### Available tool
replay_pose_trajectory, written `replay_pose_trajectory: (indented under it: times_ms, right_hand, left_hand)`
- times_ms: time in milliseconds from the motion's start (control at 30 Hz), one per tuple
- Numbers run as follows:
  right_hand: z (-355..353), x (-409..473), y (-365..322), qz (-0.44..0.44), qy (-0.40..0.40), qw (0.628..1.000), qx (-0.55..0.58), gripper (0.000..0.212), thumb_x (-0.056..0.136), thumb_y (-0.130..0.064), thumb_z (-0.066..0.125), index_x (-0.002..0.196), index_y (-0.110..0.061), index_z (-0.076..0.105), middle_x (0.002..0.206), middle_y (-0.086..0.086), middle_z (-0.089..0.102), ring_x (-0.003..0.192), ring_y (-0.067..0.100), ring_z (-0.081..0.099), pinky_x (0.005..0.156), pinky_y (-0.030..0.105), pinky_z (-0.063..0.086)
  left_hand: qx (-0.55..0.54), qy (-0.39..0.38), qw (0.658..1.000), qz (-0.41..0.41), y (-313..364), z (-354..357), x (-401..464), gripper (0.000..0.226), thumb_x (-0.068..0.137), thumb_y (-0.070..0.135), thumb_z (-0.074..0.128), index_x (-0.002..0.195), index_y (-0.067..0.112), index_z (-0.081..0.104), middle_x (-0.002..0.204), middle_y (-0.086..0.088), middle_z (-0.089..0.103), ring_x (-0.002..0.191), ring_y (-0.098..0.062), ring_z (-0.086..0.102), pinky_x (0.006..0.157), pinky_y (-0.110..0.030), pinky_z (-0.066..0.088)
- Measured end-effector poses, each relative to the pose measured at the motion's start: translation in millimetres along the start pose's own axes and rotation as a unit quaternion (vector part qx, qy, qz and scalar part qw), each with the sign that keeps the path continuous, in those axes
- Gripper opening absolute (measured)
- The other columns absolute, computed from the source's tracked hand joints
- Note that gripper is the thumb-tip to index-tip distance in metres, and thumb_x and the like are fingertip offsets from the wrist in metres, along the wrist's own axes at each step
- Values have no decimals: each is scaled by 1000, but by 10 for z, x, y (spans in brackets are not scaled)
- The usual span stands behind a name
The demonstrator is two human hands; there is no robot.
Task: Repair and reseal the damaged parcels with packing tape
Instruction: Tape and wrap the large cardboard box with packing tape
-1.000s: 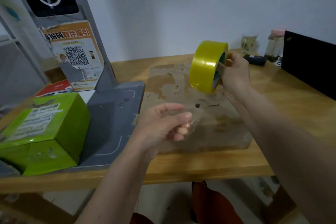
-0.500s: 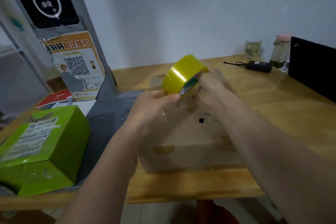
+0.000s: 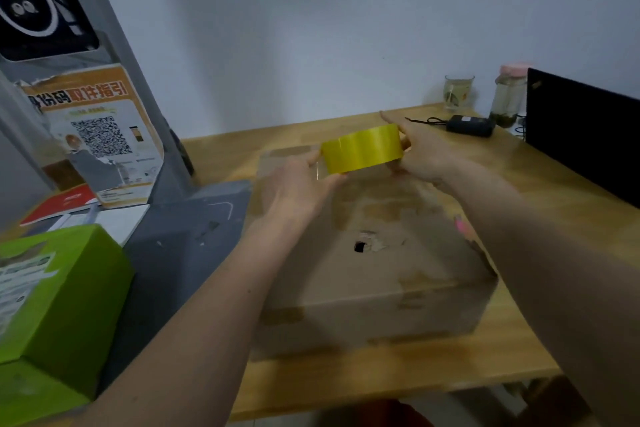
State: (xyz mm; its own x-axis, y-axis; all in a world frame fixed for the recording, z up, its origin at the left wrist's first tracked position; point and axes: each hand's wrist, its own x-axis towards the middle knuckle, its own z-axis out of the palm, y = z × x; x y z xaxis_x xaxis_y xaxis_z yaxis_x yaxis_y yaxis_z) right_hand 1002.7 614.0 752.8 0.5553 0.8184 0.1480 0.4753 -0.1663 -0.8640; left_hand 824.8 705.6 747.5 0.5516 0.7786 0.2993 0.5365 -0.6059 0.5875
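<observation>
A brown cardboard parcel (image 3: 374, 274) lies on the wooden table (image 3: 540, 198), with a small torn hole (image 3: 360, 246) in its top and old tape patches. Above its far end I hold a yellow roll of packing tape (image 3: 362, 148) between both hands. My right hand (image 3: 422, 152) grips the roll's right side. My left hand (image 3: 298, 189) pinches the tape at the roll's left lower edge. A green parcel (image 3: 52, 305) stands at the left on a grey platform.
A grey scale platform (image 3: 180, 246) and post with a QR poster (image 3: 93, 135) stand at the left. At the back right are a glass (image 3: 458, 92), a jar (image 3: 507, 97), a black adapter (image 3: 469, 125) with a cable and a dark screen (image 3: 585, 128).
Both hands brought the roll down from the raised position to the parcel's far end. The roll has turned so its yellow band faces me. My left hand came up to it.
</observation>
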Motion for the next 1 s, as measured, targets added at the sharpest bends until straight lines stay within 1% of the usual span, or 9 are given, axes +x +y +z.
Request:
replay_pose_trajectory:
  times_ms: [100,167,300,433,500,600,733,900,1000]
  right_hand:
    - [-132,3,174,21,-16,993,-119,88,84,14,53,151,-33,20,139,10,44,116,23,50,79,23,41]
    - [-191,-35,262,44,-42,993,-105,90,84,19,45,151,-33,17,150,10,35,131,26,40,85,27,42]
    - [-337,-147,461,50,40,998,26,71,90,13,46,147,-26,31,124,4,59,105,17,57,68,23,49]
    - [-423,-307,773,165,164,967,-102,44,89,-11,63,131,-18,51,126,9,55,101,24,58,83,40,53]
    - [-350,-443,900,218,107,949,-199,43,89,-20,66,128,-9,53,128,11,54,107,27,56,84,37,48]
    - [-212,-569,1085,243,39,927,-284,23,93,-22,56,105,-2,58,97,14,60,90,32,58,69,35,46]
    - [-100,-614,1206,272,52,934,-228,38,101,-39,36,90,-6,49,101,18,55,91,33,52,71,36,38]
    - [-130,-585,1160,288,51,938,-184,29,98,-17,46,73,-5,45,86,16,52,72,28,47,63,33,38]
    - [-232,-686,924,222,130,942,-213,14,97,-16,46,102,-5,53,89,12,55,74,27,51,53,32,36]
  left_hand:
    - [45,-67,997,-7,88,104,7,59,83,52,69,138,40,50,139,0,57,126,-27,53,100,-37,45]
    - [77,-107,991,-14,124,136,-9,69,82,51,71,143,42,42,129,-1,64,112,-24,62,93,-36,51]
    - [61,-151,985,-53,144,138,-108,74,83,41,73,146,38,35,65,3,69,55,-16,66,62,-34,60]
    - [52,-131,986,-89,99,85,-173,92,80,43,75,154,29,21,90,-2,73,73,-19,71,68,-36,60]
    - [13,-120,987,-108,101,56,-223,94,80,38,77,154,27,20,97,-7,73,69,-18,69,57,-30,56]
    - [-51,-108,984,-131,89,-1,-330,93,80,24,80,154,24,22,79,-6,71,54,-14,62,50,-27,52]
    - [-102,-94,980,-140,42,-36,-396,91,80,16,80,153,24,26,80,-8,70,55,-16,61,60,-34,59]
    - [-124,-77,977,-155,34,-64,-444,84,82,13,77,151,23,30,79,-10,70,55,-17,62,64,-33,60]
    - [-114,-70,979,-153,27,-54,-439,78,83,11,75,149,20,35,86,-12,71,55,-17,62,58,-30,55]
